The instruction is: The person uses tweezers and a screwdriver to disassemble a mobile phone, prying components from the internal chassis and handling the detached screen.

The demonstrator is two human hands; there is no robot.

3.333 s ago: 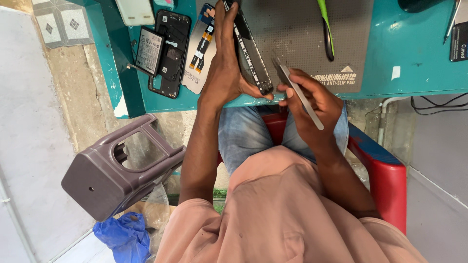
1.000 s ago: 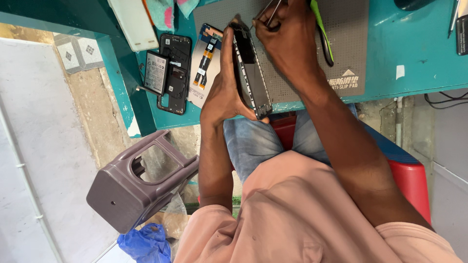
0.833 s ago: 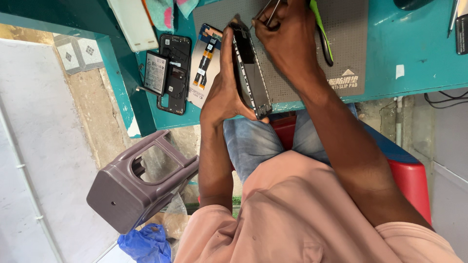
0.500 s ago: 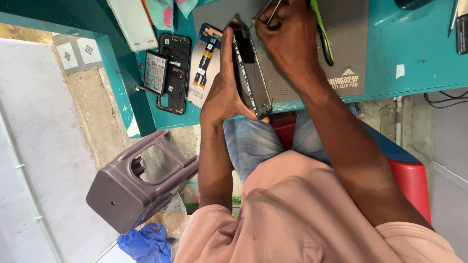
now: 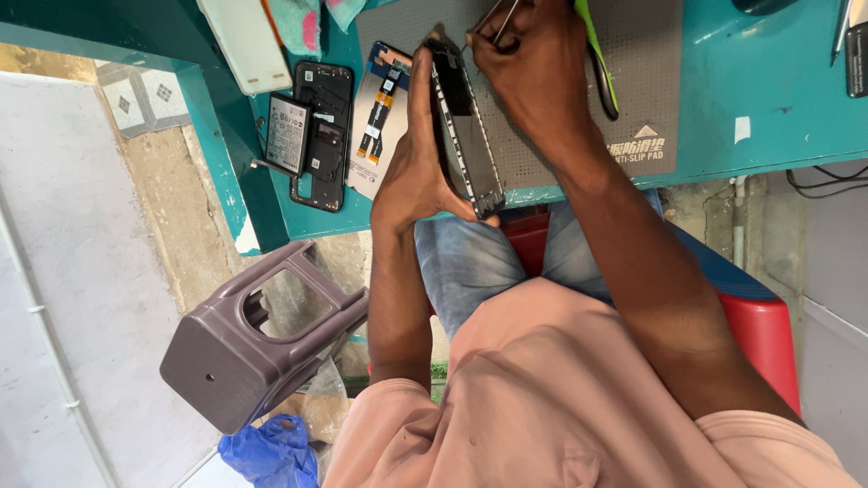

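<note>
My left hand (image 5: 418, 154) grips an opened black phone body (image 5: 464, 126), held on edge over a grey anti-slip mat (image 5: 633, 81). Fingers wrap its left side, the thumb under its lower end. My right hand (image 5: 524, 54) is closed on thin metal tweezers (image 5: 493, 18), whose tips point at the phone's far end. Both hands are over the teal table (image 5: 778, 99).
Left of the phone lie a detached screen with a flex cable (image 5: 378, 117), a black back frame (image 5: 321, 136) with a battery (image 5: 287, 136), and a white panel (image 5: 244, 41). A green-handled tool (image 5: 597, 63) rests on the mat. A grey plastic stool (image 5: 253, 343) stands below left.
Since 3.3 s ago my right hand went from the phone's near end to its far end with the tweezers. Over the last second both hands stay almost still.
</note>
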